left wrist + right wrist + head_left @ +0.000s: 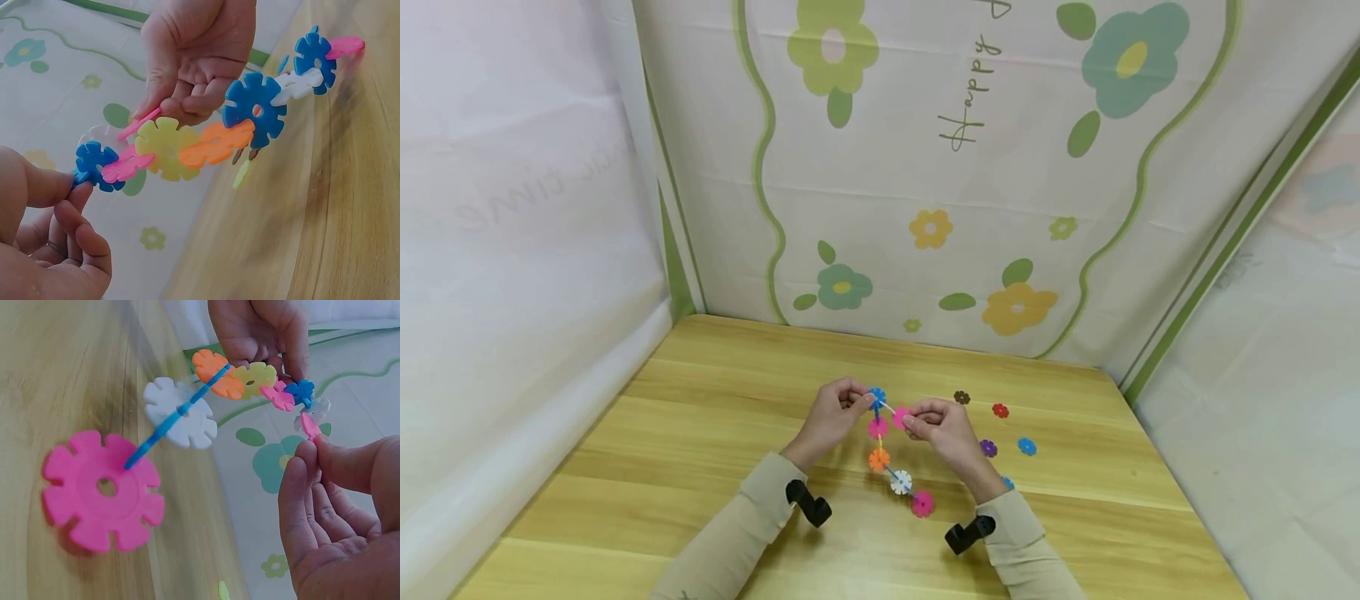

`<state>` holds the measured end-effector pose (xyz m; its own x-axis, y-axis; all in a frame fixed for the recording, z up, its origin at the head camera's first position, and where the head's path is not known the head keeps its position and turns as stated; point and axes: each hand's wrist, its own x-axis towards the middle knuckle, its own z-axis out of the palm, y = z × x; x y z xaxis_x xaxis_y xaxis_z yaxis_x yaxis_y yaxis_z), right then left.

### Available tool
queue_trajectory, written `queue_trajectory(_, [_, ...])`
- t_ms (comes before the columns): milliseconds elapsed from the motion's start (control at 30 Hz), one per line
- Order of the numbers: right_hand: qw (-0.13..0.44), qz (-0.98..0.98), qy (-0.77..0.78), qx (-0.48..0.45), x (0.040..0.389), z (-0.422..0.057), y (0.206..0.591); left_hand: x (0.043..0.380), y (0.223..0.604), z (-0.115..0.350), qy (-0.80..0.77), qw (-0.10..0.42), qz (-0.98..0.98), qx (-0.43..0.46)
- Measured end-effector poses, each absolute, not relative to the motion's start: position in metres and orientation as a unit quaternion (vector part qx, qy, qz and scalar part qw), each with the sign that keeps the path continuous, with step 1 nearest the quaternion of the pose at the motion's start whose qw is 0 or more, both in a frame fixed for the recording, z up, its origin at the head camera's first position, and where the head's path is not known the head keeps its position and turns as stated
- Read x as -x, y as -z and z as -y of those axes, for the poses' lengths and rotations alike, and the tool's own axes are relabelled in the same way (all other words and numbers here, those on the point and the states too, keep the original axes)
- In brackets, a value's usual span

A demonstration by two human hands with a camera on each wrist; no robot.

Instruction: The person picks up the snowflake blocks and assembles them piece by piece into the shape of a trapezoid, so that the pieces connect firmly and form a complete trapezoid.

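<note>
A chain of interlocking plastic snowflake discs hangs between and below the two hands. My left hand (829, 419) pinches a blue disc (877, 397) at the chain's upper bend, thumb against fingertips. With thumb and index finger, my right hand (946, 433) grips a pink disc (309, 427). That one meets a white disc (320, 410), which leads to the blue disc. Down the chain follow a pink disc (128, 164), a yellow disc (167, 149), an orange disc (879, 460), blue discs set edge-on, a white disc (901, 482) and a pink end disc (922, 504).
Loose discs lie on the wooden table (715, 400) to the right: brown (962, 397), red (1001, 411), purple (988, 448) and blue (1027, 447). Another blue disc (1008, 483) is partly hidden by the right wrist. Flower-printed cloth (880, 167) walls the back and sides.
</note>
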<state>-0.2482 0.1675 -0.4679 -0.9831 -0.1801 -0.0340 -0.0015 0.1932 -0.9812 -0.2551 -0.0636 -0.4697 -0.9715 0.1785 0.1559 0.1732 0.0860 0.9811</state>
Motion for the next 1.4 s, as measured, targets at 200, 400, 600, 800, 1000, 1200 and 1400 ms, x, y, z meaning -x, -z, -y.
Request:
queue_trajectory(200, [0.051,-0.763,0.643,0.048,0.247,-0.162,0.468,0.252,0.470,0.060,-0.667,-0.007,-0.733,-0.128])
queue_trajectory(400, [0.032,-0.784,0.617,0.064,0.248,-0.164,0.465,0.252,0.468,0.060,-0.665,0.000,-0.732,-0.148])
queue_trajectory(600, [0.037,-0.828,0.539,0.147,0.254,-0.171,0.449,0.253,0.464,0.074,-0.625,0.033,-0.764,-0.158])
queue_trajectory(800, [0.051,-0.856,0.469,0.213,0.257,-0.174,0.433,0.256,0.455,0.080,-0.596,0.041,-0.781,-0.180])
queue_trajectory(1000, [0.069,-0.861,0.440,0.246,0.255,-0.167,0.423,0.260,0.453,0.072,-0.550,0.064,-0.793,-0.254])
queue_trajectory(1200, [0.078,-0.859,0.429,0.270,0.252,-0.159,0.419,0.256,0.454,0.069,-0.554,0.071,-0.784,-0.272])
queue_trajectory(1400, [0.097,-0.867,0.404,0.275,0.263,-0.168,0.417,0.254,0.456,0.075,-0.554,0.074,-0.785,-0.268])
